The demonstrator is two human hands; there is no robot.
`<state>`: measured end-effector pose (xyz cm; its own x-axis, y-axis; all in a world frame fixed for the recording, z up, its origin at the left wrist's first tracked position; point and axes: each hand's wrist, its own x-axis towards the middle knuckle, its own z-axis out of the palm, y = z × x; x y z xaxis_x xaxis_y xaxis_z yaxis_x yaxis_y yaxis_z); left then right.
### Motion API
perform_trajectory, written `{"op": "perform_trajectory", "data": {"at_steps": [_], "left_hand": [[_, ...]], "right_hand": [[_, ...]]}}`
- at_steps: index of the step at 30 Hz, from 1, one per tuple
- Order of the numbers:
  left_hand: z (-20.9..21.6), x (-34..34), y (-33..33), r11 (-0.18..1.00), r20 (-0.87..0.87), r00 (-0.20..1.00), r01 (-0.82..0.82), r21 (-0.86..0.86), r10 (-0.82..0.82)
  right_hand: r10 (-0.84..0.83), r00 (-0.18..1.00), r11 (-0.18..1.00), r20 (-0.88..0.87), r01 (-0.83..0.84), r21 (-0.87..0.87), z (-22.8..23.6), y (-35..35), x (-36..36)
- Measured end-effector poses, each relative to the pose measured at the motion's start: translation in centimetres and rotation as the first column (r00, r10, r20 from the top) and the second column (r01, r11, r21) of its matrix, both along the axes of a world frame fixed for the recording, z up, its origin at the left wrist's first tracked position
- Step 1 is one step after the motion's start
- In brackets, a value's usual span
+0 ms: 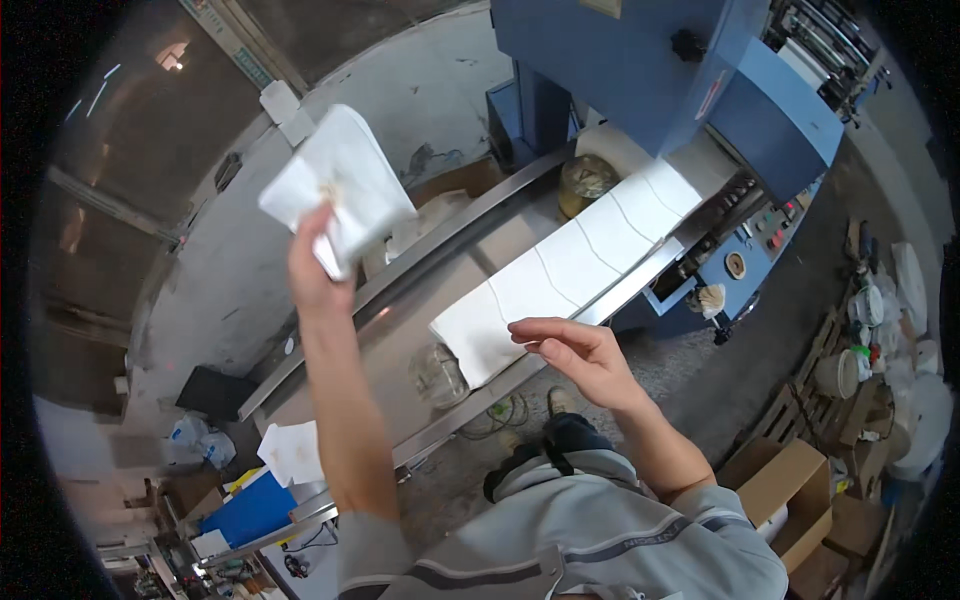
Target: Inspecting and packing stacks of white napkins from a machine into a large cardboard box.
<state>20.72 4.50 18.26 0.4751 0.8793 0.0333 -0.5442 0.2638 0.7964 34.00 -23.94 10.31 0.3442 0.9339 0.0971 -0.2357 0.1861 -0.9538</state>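
Note:
My left hand (320,265) is raised at the far left of the conveyor, closed on a white paper stack (345,175) with a small brownish mark near my fingers. Overlapping white paper pieces (570,265) lie in a long row on the conveyor (385,345), running from the blue machine toward me. Just over the near part of this row is my right hand (585,360), open, its fingers stretched out and holding nothing. Whether its fingertips touch the paper, I cannot tell. A clear round jar (438,377) sits against the row's near end.
A blue machine (610,70) stands at the far end, with a control panel (770,245) on its right side. Another jar (587,185) with yellowish contents is beside the paper row. Metal rails (400,270) edge the conveyor. An open cardboard box (790,490) is at lower right.

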Motion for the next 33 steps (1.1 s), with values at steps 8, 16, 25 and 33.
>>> {"op": "perform_trajectory", "data": {"at_steps": [8, 16, 25, 33], "left_hand": [[-12.6, 2.4, 9.2, 0.987, -0.760, 0.637, -0.011, 0.161, 0.131], [-15.9, -6.3, -5.2, 0.883, -0.588, 0.704, -0.120, 0.454, 0.398], [-18.3, -12.0, -16.7, 0.964, -0.765, 0.589, -0.121, 0.237, 0.261], [-17.9, -8.7, -17.6, 0.996, -0.636, 0.766, -0.074, 0.058, 0.093]], "right_hand": [[-0.056, 0.997, 0.990, 0.061, 0.064, -0.128, -1.9, -2.3, 2.1], [-0.191, 0.969, 0.969, 0.157, 0.212, -0.129, -3.4, -3.7, 5.8], [-0.115, 0.884, 0.993, 0.453, 0.104, 0.050, -2.9, 1.2, 4.3], [0.008, 0.602, 0.956, 0.799, -0.240, 0.171, -3.0, 6.5, -3.1]]}}
